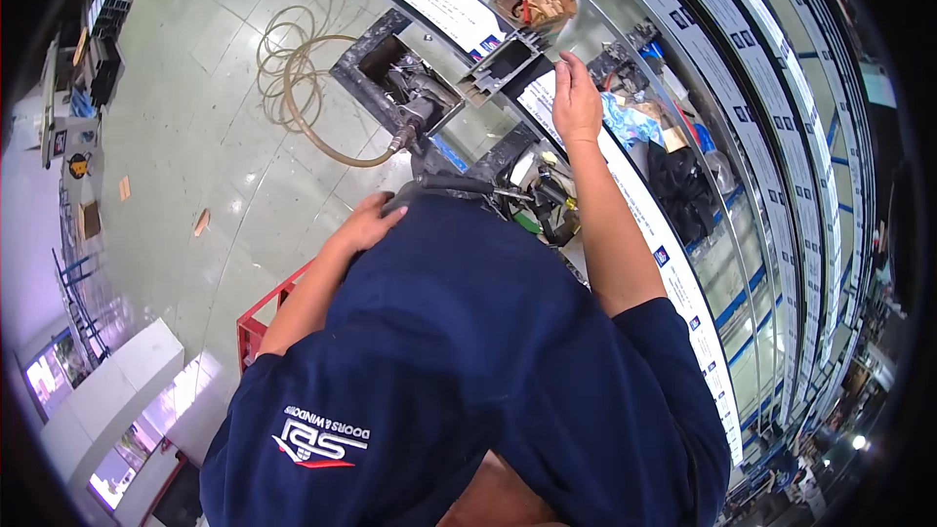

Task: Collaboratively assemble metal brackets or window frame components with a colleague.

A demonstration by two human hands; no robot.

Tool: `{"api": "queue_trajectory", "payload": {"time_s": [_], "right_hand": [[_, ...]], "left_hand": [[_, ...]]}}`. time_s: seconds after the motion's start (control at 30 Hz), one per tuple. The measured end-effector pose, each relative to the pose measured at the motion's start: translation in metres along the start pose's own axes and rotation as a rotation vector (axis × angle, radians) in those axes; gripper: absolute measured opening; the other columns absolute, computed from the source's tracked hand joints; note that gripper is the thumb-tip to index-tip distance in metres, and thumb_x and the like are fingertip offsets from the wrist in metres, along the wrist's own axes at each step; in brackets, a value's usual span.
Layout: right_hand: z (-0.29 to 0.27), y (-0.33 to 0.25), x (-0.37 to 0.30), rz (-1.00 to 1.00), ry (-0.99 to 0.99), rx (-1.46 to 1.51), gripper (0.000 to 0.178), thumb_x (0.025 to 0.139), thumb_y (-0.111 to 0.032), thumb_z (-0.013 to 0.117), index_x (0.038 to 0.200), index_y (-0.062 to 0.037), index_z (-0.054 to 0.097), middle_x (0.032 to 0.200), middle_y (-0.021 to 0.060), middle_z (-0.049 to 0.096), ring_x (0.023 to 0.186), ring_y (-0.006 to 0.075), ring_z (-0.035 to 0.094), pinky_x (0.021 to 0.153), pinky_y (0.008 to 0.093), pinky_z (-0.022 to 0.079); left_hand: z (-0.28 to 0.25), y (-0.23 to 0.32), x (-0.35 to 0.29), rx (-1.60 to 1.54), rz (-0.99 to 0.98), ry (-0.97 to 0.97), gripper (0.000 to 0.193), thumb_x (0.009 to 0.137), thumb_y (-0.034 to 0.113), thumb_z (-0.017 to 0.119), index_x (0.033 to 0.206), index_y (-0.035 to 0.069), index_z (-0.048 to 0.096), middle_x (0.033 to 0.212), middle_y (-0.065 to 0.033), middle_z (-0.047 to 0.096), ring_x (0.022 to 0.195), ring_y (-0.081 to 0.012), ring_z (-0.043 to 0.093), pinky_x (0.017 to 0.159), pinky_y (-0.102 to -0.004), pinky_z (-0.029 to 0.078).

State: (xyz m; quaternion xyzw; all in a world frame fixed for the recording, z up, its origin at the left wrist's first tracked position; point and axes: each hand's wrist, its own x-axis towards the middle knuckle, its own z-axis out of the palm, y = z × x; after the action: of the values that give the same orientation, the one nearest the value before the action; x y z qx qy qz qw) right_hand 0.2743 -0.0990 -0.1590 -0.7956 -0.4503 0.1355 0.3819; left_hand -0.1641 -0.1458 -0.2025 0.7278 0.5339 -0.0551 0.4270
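My right hand [578, 102] lies with straight fingers along the edge of a long profile covered in white printed film [639, 200], near its cut end. Its palm is turned away, so I cannot tell how firmly it touches. Just left of the fingertips is the hollow dark end of a metal profile [508, 59]. My left hand [369, 222] rests low by my waist on a dark grey surface, fingers apart, with nothing visible in it. Between the hands lies a black-handled tool [454, 182], beside several black and yellow hand tools [556, 200].
A dark machine [415, 102] in a square frame opening connects to a coiled clear hose [293, 88] on the tiled floor. A box of scraps [535, 0] stands at the far side. Long film-covered profiles [742, 68] fill the rack on the right. A red metal frame [256, 322] is at left.
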Motion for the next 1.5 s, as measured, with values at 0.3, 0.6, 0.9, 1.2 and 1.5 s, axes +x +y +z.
{"api": "queue_trajectory", "payload": {"time_s": [0.3, 0.6, 0.9, 1.2, 1.5], "right_hand": [[0.0, 0.005, -0.003, -0.124, -0.04, -0.025, 0.058, 0.105, -0.044, 0.062, 0.153, -0.0149, 0.05, 0.136, 0.0162, 0.065, 0.123, 0.0357, 0.065, 0.1, 0.0447, 0.053], [0.0, -0.002, -0.013, -0.497, 0.034, -0.288, 0.08, 0.096, -0.049, 0.07, 0.161, -0.0121, 0.04, 0.157, 0.0193, 0.044, 0.143, 0.0417, 0.041, 0.121, 0.0529, 0.033], [0.001, -0.008, -0.007, -0.32, -0.115, -0.224, 0.091, 0.095, -0.053, 0.071, 0.165, -0.0122, 0.032, 0.164, 0.0174, 0.041, 0.145, 0.0401, 0.047, 0.116, 0.0491, 0.043], [-0.003, -0.01, -0.002, -0.278, -0.187, -0.309, 0.094, 0.089, -0.066, 0.072, 0.165, -0.025, 0.036, 0.164, 0.009, 0.042, 0.146, 0.0349, 0.047, 0.117, 0.0486, 0.041], [0.0, -0.009, -0.002, -0.28, -0.196, -0.304, 0.086, 0.09, -0.064, 0.072, 0.162, -0.0281, 0.041, 0.162, 0.0085, 0.044, 0.144, 0.0353, 0.048, 0.117, 0.0494, 0.04]], "left_hand": [[-0.018, 0.009, 0.023, 0.028, -0.234, -0.522, 0.063, 0.106, 0.056, 0.051, 0.144, 0.008, 0.065, 0.139, -0.0194, 0.069, 0.126, -0.0339, 0.067, 0.109, -0.0417, 0.049], [-0.114, 0.187, -0.006, 0.145, 0.233, -0.367, 0.048, 0.104, 0.042, 0.061, 0.09, -0.001, 0.075, 0.072, -0.0166, 0.07, 0.067, -0.0289, 0.067, 0.069, -0.0424, 0.054], [-0.072, 0.227, 0.104, 0.261, 0.405, 0.475, 0.09, 0.085, 0.055, 0.082, 0.146, -0.004, 0.051, 0.136, -0.0255, 0.063, 0.122, -0.0415, 0.063, 0.105, -0.0471, 0.051], [-0.038, 0.217, 0.138, 0.19, 0.39, 0.517, 0.081, 0.083, 0.046, 0.083, 0.137, -0.006, 0.054, 0.119, -0.025, 0.07, 0.11, -0.0427, 0.068, 0.094, -0.0493, 0.057], [-0.046, 0.215, 0.133, 0.191, 0.382, 0.504, 0.066, 0.084, 0.041, 0.083, 0.127, -0.005, 0.065, 0.107, -0.022, 0.074, 0.102, -0.0399, 0.072, 0.09, -0.047, 0.058]]}}
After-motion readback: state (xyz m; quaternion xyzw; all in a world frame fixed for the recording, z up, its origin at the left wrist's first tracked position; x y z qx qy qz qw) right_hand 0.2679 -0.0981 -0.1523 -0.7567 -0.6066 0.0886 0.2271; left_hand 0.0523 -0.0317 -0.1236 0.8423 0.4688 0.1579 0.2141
